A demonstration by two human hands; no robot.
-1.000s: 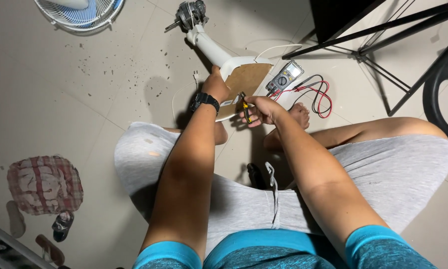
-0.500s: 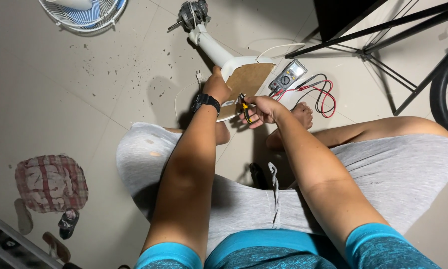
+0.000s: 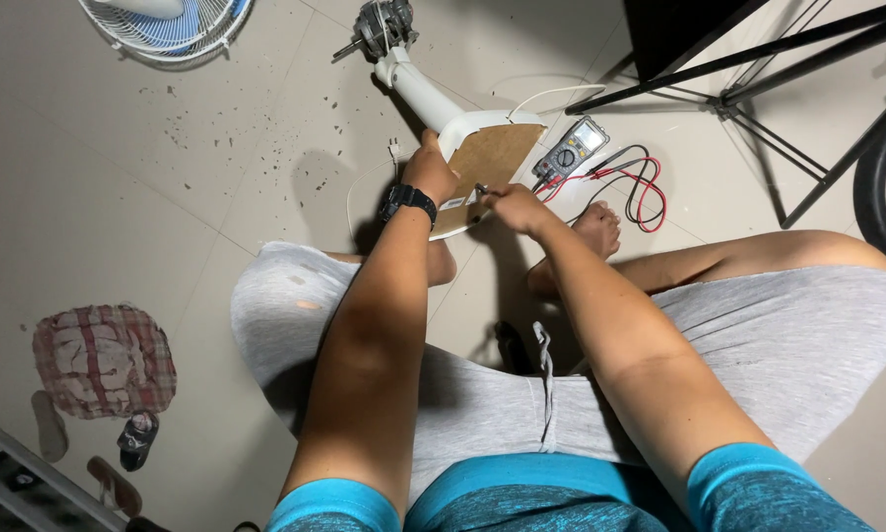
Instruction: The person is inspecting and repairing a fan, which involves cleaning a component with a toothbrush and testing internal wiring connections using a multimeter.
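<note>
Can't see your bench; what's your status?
Left hand grips fan base. Right hand pinches small tool at its edge. Meter and leads beside, nothing blocking.

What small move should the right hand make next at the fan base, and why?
Probably keep working the small tool at the brown bottom panel: the right hand pinches it at the panel edge, and the left hand steadies the white fan base.

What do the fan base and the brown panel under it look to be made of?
Fan base: likely white moulded plastic, smooth and slightly glossy. Brown panel: looks like matte cardboard or hardboard, flat and dull, though the view leaves it open. The left hand grips the base's edge.
</note>
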